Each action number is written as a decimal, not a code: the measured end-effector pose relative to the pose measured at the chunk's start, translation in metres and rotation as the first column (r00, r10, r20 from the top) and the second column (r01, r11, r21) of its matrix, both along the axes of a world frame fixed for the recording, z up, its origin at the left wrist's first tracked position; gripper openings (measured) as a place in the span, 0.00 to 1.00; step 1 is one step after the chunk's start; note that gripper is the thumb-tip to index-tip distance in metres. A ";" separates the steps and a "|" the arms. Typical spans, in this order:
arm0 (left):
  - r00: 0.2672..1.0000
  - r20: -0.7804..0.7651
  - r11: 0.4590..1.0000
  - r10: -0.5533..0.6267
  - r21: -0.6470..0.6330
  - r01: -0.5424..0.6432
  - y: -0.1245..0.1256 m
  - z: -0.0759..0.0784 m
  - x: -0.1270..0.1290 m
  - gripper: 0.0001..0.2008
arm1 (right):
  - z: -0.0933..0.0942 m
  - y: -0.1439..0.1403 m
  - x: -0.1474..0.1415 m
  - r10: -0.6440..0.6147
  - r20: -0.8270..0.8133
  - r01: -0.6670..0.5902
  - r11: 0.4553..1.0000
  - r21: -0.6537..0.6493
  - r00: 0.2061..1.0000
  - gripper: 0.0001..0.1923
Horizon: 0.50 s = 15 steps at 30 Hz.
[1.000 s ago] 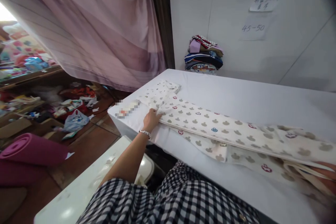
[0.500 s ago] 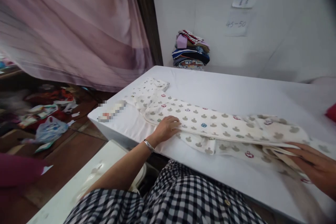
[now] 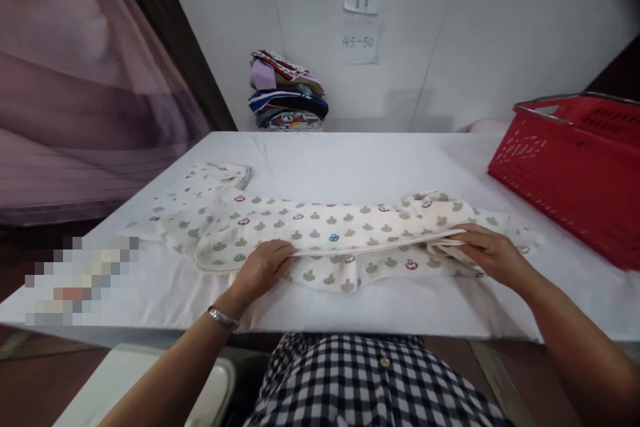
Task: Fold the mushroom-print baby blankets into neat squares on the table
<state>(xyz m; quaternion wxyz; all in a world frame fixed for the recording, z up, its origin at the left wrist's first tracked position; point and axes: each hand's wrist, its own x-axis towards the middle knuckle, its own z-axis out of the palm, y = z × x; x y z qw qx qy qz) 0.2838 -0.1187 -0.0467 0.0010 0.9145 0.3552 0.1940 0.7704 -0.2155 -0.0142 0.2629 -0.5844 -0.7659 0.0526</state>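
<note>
A cream garment (image 3: 320, 233) printed with small grey, red and blue shapes lies stretched across the white table (image 3: 350, 160), folded lengthwise. My left hand (image 3: 263, 267) grips its near folded edge toward the left. My right hand (image 3: 487, 253) pinches the layered edge at the garment's right end. A metal watch sits on my left wrist.
A red plastic basket (image 3: 575, 160) stands on the table at the right. A stack of folded clothes (image 3: 287, 90) rests against the back wall under two paper notes (image 3: 361, 20). A pink curtain (image 3: 75, 93) hangs at the left. A white chair seat is below left.
The view has swung right, bringing the red basket in. My left hand slid along the garment toward the middle and my right hand came fully into view at the garment's right end.
</note>
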 end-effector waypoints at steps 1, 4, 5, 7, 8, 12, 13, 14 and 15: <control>1.000 -0.014 1.000 0.005 0.020 -0.004 0.000 -0.002 0.001 0.11 | 0.001 0.000 -0.001 -0.003 0.001 0.003 1.000 -0.001 1.000 0.14; 0.999 -0.049 0.996 0.012 0.094 -0.008 -0.001 -0.007 0.012 0.16 | 0.005 0.002 -0.004 0.015 -0.007 -0.015 1.000 -0.005 1.000 0.13; 0.999 -0.053 0.993 0.011 0.121 -0.005 -0.001 -0.009 0.017 0.17 | 0.007 0.002 -0.005 0.022 -0.010 -0.022 1.000 -0.008 1.000 0.13; 0.999 -0.051 0.985 0.002 0.173 0.007 0.000 -0.012 0.030 0.18 | 0.011 0.004 -0.008 0.033 -0.012 -0.033 0.999 -0.004 0.999 0.13; 0.999 -0.047 0.980 -0.006 0.196 0.015 0.002 -0.013 0.037 0.18 | 0.012 0.005 -0.010 0.037 -0.014 -0.037 0.999 0.004 0.999 0.13; 0.999 -0.042 0.965 -0.029 0.259 0.039 0.006 -0.015 0.067 0.17 | 0.017 0.008 -0.012 0.054 -0.028 -0.054 0.998 0.018 0.998 0.15; 0.999 -0.040 0.962 -0.027 0.272 0.037 0.006 -0.016 0.074 0.17 | 0.018 0.009 -0.012 0.054 -0.031 -0.054 0.998 0.016 0.998 0.15; 0.999 -0.040 0.959 -0.023 0.282 0.034 0.006 -0.016 0.080 0.17 | 0.018 0.009 -0.012 0.054 -0.034 -0.053 0.998 0.013 0.998 0.15; 0.999 -0.042 0.956 -0.018 0.290 0.030 0.006 -0.015 0.085 0.16 | 0.019 0.009 -0.012 0.053 -0.039 -0.053 0.999 0.008 0.998 0.15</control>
